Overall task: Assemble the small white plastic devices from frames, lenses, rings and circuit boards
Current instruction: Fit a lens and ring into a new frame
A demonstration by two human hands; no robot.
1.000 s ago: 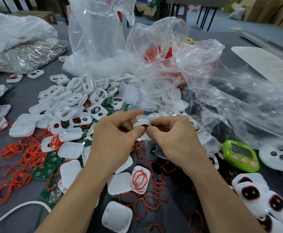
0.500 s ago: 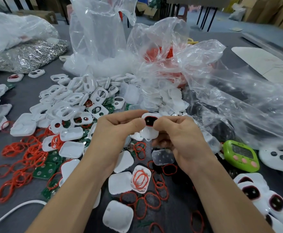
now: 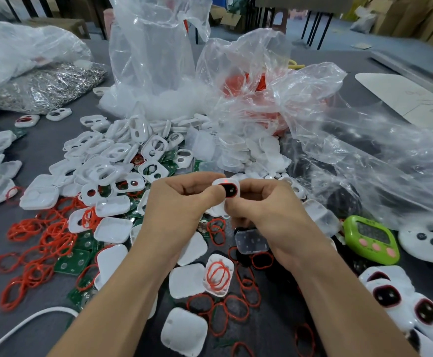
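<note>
While the left hand (image 3: 182, 202) and right hand (image 3: 269, 215) are pinching the small white device (image 3: 225, 182) between curled fingers (image 3: 211, 195) above the middle of the table (image 3: 43, 150), the device, probably light, stiff and slippery, is calling for an edge grip clear of its dark lens (image 3: 231, 191).

I see a grey table (image 3: 44, 148) filling the near view. Beyond it, black metal legs (image 3: 311, 29) stand on a bluish floor (image 3: 344, 37), with cardboard boxes (image 3: 421, 16) stacked far right.
</note>
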